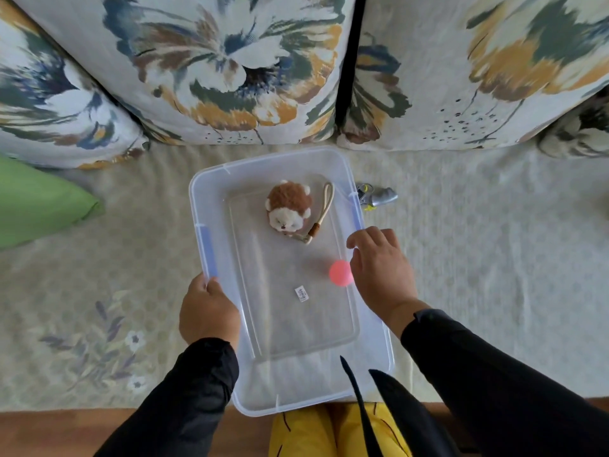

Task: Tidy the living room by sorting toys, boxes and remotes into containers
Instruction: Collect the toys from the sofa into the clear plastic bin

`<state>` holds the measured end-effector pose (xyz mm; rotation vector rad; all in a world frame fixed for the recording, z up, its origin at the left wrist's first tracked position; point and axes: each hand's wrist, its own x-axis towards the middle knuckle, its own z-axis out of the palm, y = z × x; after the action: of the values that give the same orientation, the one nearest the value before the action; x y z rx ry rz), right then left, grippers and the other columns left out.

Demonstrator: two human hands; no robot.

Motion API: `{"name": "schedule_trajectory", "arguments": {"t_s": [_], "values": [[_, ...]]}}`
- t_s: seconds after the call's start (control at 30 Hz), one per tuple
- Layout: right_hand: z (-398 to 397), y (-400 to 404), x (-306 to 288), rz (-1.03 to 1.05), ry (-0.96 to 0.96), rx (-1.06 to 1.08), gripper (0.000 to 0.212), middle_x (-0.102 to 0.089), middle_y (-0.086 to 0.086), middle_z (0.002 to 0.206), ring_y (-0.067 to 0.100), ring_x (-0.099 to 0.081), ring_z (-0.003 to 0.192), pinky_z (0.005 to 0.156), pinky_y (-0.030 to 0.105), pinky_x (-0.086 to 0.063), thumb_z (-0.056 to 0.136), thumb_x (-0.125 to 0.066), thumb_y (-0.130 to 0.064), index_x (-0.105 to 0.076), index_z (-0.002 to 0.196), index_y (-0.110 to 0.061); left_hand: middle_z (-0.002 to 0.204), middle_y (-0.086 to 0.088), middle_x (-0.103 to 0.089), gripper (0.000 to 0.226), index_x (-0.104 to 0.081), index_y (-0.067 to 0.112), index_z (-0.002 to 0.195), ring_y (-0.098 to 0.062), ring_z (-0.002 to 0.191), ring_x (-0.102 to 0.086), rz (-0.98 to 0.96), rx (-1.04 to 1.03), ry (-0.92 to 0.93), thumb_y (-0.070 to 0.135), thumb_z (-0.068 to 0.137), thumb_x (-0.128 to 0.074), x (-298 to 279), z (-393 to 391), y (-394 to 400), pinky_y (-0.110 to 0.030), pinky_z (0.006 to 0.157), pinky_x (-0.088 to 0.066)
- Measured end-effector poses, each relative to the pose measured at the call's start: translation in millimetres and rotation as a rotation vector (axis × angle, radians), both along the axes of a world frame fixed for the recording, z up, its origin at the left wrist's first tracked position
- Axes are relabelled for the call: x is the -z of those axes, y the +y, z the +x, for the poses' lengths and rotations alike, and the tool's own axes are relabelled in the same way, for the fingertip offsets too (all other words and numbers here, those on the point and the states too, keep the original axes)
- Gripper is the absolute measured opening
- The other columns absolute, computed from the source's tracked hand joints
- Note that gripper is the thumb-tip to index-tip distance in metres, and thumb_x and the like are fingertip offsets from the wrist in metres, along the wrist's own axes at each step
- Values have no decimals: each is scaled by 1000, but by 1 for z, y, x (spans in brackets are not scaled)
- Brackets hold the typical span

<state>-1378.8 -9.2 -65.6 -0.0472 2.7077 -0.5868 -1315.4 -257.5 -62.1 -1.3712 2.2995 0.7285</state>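
A clear plastic storage box (214, 206) with blue side latches lies on the sofa seat in front of me. Inside it, at the far end, rests a brown and white plush hedgehog (289, 207) with a beige cord strap (324, 209). A pink ball (340, 273) is inside near the right wall, slightly blurred. My left hand (207, 311) grips the box's left rim. My right hand (382, 268) hovers over the right rim just beside the ball, fingers spread, holding nothing. A small grey toy (379, 196) lies on the seat just right of the box.
Floral back cushions (230, 67) stand behind the box. A green pillow (39, 199) lies at the left. The sofa's wooden front edge (66, 427) runs along the bottom. Yellow fabric (306, 430) shows below the box.
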Motion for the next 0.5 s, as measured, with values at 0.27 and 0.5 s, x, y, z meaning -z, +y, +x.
{"name": "schedule_trajectory", "arguments": {"t_s": [0.27,0.5], "values": [[-22,7,2,-55,49,-1,18,-57,0,108,21,-51,100,69,31,-43,92,-53,-6,-60,106,-16,126,-17,-67,38,-61,2,132,-36,114,-63,43,-135,101,24,107,-42,8,-11,-6,-43,98,-47],[-55,20,32,-78,-43,116,26,-51,3,122,22,-47,115,82,30,-41,95,-45,-6,-56,117,-14,134,-19,-63,39,-58,1,137,-36,124,-59,24,-137,137,23,107,-44,7,-9,-1,-39,102,-43]]}}
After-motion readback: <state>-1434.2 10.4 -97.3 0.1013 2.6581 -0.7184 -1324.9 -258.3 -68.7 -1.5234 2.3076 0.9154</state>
